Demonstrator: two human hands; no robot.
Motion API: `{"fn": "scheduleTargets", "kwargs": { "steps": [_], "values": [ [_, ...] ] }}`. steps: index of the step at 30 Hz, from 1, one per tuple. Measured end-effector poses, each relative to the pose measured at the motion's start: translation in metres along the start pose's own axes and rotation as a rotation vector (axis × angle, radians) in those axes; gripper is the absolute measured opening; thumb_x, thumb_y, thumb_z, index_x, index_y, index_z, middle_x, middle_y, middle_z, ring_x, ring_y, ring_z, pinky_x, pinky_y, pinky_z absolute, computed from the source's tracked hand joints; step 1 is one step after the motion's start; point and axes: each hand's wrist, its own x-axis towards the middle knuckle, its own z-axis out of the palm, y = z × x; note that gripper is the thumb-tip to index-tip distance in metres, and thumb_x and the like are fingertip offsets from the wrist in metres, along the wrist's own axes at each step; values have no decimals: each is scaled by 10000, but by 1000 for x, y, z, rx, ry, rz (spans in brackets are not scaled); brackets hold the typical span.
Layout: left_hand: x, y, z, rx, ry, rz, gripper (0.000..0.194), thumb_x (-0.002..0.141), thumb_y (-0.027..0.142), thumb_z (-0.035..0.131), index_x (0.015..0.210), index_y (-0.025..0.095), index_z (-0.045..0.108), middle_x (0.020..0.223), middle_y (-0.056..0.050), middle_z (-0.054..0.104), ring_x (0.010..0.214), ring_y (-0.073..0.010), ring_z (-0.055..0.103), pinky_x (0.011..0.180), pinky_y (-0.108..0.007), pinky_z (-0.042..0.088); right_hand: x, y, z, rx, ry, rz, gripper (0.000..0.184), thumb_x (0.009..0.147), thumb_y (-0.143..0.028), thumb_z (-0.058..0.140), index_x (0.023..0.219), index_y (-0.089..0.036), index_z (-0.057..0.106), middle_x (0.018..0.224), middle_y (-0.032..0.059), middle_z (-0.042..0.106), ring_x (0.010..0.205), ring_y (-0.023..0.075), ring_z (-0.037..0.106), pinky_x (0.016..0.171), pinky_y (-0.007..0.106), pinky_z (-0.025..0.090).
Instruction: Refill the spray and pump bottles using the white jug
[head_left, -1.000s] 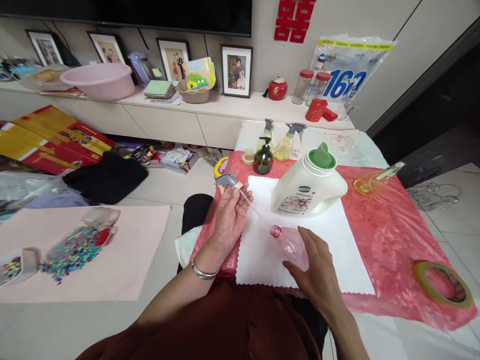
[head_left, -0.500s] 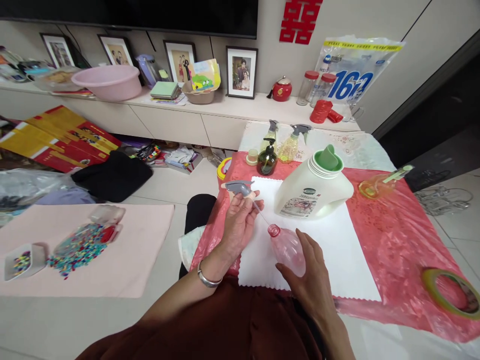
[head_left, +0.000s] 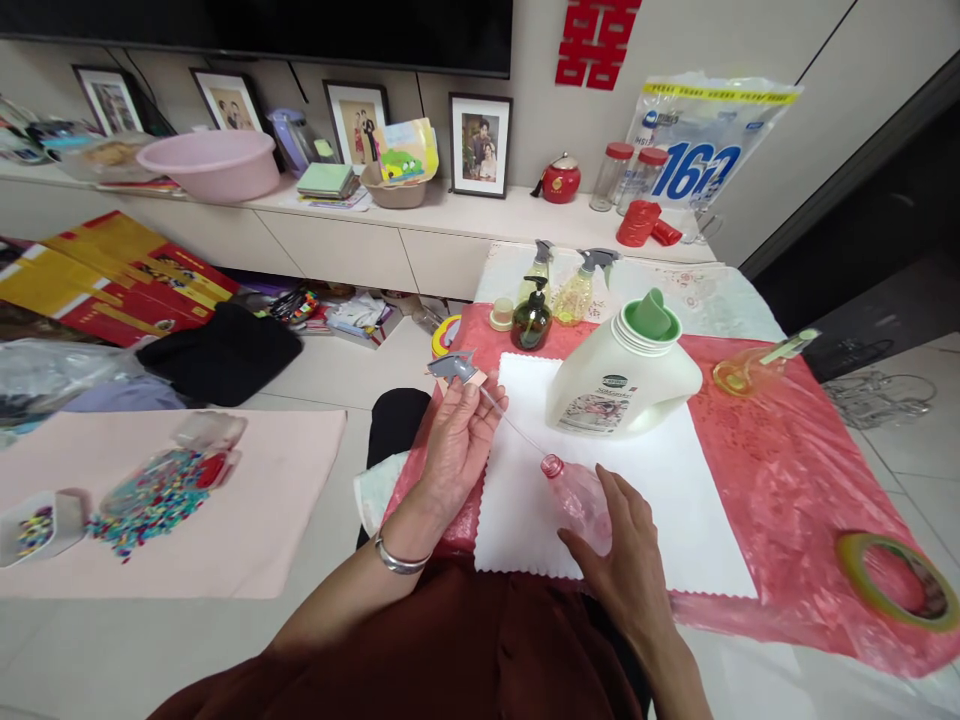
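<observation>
Left hand (head_left: 454,450) fingers closed around grey trigger spray head (head_left: 454,367), thin dip tube slanting down to red neck of clear pink plastic bottle (head_left: 579,497). Right hand (head_left: 619,560) fingers curled loosely on bottle, lying on white cloth (head_left: 675,500) over red-covered table (head_left: 795,470). White detergent jug with green cap (head_left: 622,375) just behind.

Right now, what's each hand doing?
Left hand: closed on the spray head, its tube in the bottle's neck.
Right hand: holding the pink bottle.
</observation>
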Motion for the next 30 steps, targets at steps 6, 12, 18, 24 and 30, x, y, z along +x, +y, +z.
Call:
{"fn": "scheduleTargets", "kwargs": {
  "steps": [6, 12, 18, 24, 30],
  "values": [
    [1, 10, 2, -9, 25, 27, 132, 896, 147, 711, 1017, 199, 692, 978, -5, 777, 864, -106, 729, 911, -272, 568, 0, -1, 2, -4, 20, 16, 662, 976, -515, 520, 1568, -323, 295, 1449, 99, 445, 1309, 341, 447, 974, 600, 480],
    [-9, -8, -2, 27, -46, -36, 156, 865, 203, 766, 1001, 190, 692, 1075, -38, 773, 888, -124, 728, 912, -290, 570, 5, -9, 1, 39, 21, -11, 677, 978, -530, 541, 1574, -324, 294, 1449, 105, 443, 1312, 335, 444, 981, 603, 480],
    [-25, -29, -1, 105, -82, -171, 410, 741, 296, 891, 1083, 198, 688, 1129, -50, 760, 894, -168, 736, 879, -324, 547, 11, -17, 0, 82, 50, -22, 726, 984, -593, 553, 1591, -322, 261, 1450, 113, 445, 1315, 331, 446, 977, 610, 492],
    [-36, -41, 0, 160, -124, -230, 390, 699, 341, 918, 997, 167, 739, 1059, -71, 779, 917, -161, 709, 862, -285, 492, 14, -23, 5, 118, 89, -26, 727, 990, -606, 556, 1591, -316, 266, 1467, 116, 419, 1340, 316, 440, 994, 596, 508],
    [-40, -45, -1, 171, -129, -244, 340, 727, 340, 897, 987, 173, 755, 1024, -73, 783, 939, -149, 681, 875, -271, 469, 12, -25, 7, 130, 111, -21, 737, 989, -599, 566, 1591, -276, 290, 1420, 121, 437, 1307, 278, 472, 983, 494, 552]
  ]
}}
